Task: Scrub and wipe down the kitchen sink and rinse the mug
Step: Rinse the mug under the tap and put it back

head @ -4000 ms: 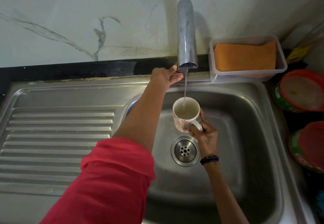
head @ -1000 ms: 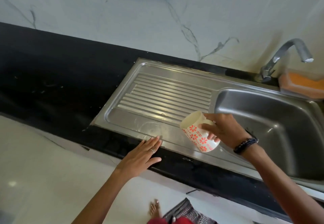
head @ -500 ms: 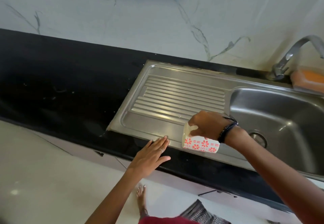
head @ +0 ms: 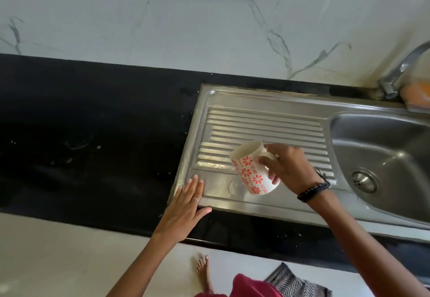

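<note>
A white mug [head: 252, 171] with red flower prints is tilted, mouth up and to the left, just above the flat front part of the steel drainboard [head: 263, 122]. My right hand [head: 287, 167] grips it by the handle side. My left hand [head: 186, 208] lies flat, fingers together, on the drainboard's front left corner and the black counter edge, holding nothing. The sink basin [head: 384, 148] with its round drain [head: 364, 181] lies at the right. The tap [head: 400, 71] stands behind it; no water is visible running.
A black stone counter [head: 93, 138] stretches left of the sink under a marble wall. An orange sponge in a container [head: 418, 94] sits by the tap at the right edge. My bare foot and a striped mat [head: 295, 282] show on the pale floor below.
Four seconds ago the mug was under the running tap. Half a second ago it was mouth-down on the drainboard; now my right hand has lifted and tilted it. My left hand has stayed at the edge.
</note>
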`<state>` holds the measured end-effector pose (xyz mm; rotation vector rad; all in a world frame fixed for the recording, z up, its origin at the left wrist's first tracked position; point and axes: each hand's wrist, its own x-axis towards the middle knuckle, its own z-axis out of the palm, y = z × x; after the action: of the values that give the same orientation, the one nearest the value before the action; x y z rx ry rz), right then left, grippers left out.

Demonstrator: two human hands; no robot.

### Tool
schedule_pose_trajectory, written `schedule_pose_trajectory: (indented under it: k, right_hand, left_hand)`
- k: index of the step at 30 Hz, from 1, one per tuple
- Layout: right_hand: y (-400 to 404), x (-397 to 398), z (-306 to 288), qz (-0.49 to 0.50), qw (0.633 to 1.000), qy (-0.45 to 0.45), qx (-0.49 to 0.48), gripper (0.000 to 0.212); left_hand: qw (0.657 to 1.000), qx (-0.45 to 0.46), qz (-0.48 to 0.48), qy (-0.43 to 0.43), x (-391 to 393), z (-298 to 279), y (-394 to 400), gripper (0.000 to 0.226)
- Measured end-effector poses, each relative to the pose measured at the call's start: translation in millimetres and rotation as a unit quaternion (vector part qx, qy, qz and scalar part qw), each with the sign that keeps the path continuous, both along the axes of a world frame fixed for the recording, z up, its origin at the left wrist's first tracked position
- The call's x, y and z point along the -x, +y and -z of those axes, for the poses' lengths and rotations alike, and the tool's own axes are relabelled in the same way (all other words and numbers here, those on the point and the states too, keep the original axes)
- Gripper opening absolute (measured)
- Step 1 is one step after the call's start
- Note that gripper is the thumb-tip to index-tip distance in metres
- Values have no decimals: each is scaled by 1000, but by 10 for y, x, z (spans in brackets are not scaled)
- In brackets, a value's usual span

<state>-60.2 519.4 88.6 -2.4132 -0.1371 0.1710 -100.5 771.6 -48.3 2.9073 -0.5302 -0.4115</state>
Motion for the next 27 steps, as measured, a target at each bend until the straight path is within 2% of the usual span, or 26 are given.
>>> schedule_pose_trajectory:
  k: [3,7,12,15,19,22,24,27]
  right_hand:
    - [-19,-21,-47,-16,997,35,72,17]
    - [93,-112,-131,-69,970,95,215,23]
    - [454,-372,-118,-93,957,78,263,34]
    - [561,-528,-156,-90,963,66,245,27]
    - [392,-502,-206,-25,978,31,204,20]
    - [195,-311,-170,80,993,20,80,22]
    - [123,-184,-154,138,990,7,10,18]
    - [144,-20,-122,188,981,14,-48,17]
  left_hand:
    - [999,34,-15,12,-44,-7,-1,106]
    - [1000,10,-18,8,-174,49,-29,112]
    - [999,-1,-1,53,-429,6,-111,108]
    - [997,-6,20,77,-601,-34,-169,98]
    - [994,0,62,89,-728,-73,-176,91]
    - [997,6,68,44,-729,-45,-127,86]
    - [997,5,71,25,-735,-39,-101,85]
    - [994,3,94,51,-757,-67,-69,89]
